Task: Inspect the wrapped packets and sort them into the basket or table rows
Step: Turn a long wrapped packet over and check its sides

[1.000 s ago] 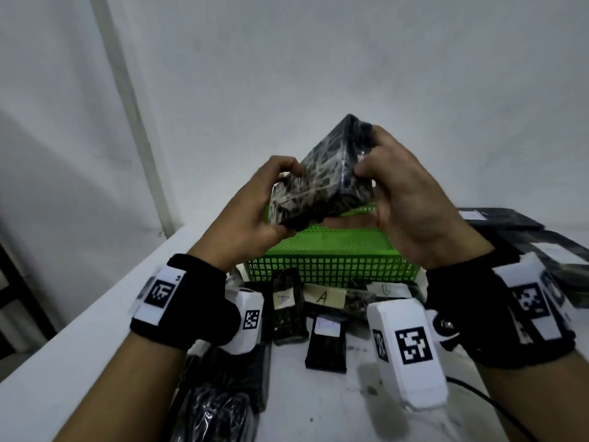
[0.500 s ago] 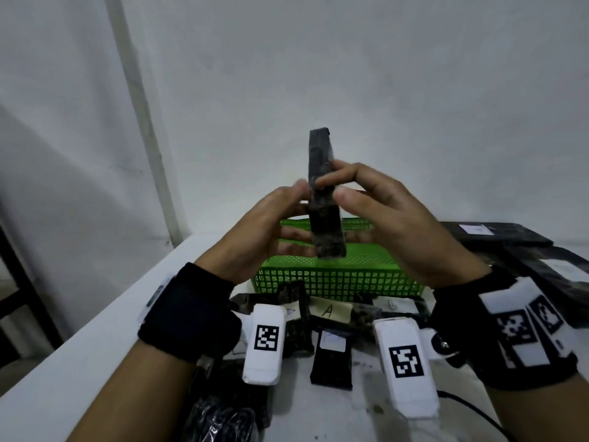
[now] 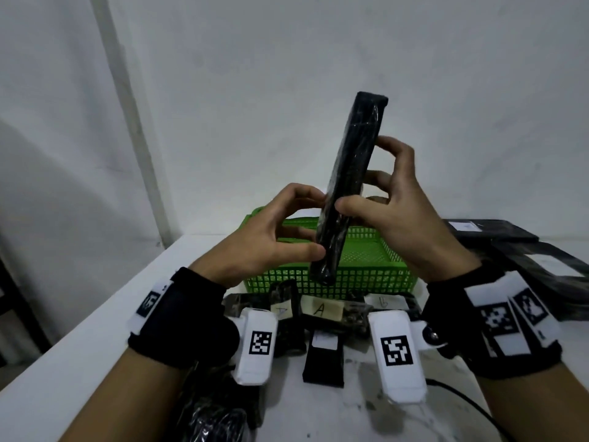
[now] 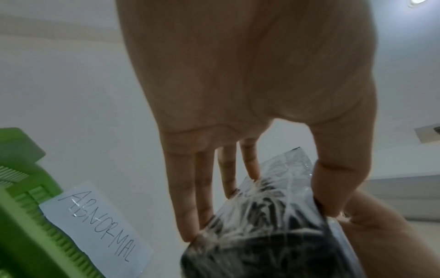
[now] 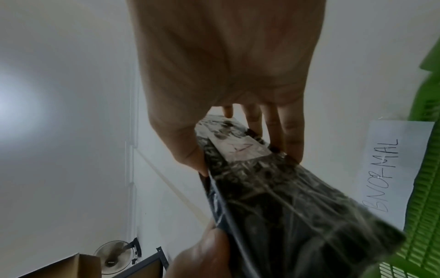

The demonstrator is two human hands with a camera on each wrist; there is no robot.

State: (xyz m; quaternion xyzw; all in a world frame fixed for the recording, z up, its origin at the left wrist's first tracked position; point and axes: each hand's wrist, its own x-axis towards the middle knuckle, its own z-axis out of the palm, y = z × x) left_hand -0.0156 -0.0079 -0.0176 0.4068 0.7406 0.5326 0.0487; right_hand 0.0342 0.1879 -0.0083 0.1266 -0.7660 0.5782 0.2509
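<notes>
Above the green basket (image 3: 366,275), the wrapped packet (image 3: 350,186) stood nearly upright, long axis vertical. Left hand (image 3: 271,237) pinched its lower part, right hand (image 3: 401,212) its middle; both grips grasped it. Basket lay directly below.

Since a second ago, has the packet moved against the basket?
Yes. The packet has turned from broad face toward the camera to edge-on and upright, its lower end now down before the basket front wall, held by both hands.

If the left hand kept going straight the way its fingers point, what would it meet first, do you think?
Nothing new: the left hand already pinches the wrapped packet. Beyond that, probably the right hand on the other side, though depth is unclear.
</notes>
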